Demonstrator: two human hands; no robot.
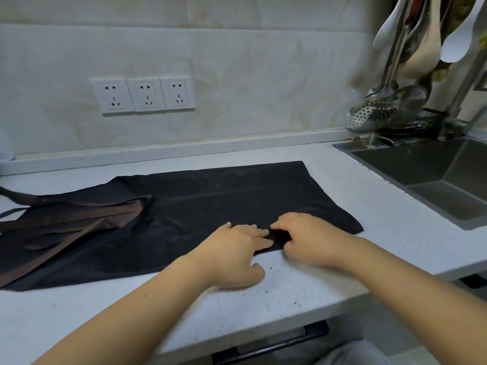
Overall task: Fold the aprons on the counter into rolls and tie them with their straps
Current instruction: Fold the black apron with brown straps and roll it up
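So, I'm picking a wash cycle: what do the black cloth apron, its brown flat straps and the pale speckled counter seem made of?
The black cloth apron: thin woven fabric, perhaps cotton blend, matte; it lies flat with soft creases. The brown flat straps: woven tape, faint sheen. The pale speckled counter: likely quartz or solid-surface, smooth, dark flecks.

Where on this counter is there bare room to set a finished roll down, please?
Bare counter lies between the apron and the sink, along the wall behind the apron, and at the front edge left of the left hand. The straps crowd the left end.
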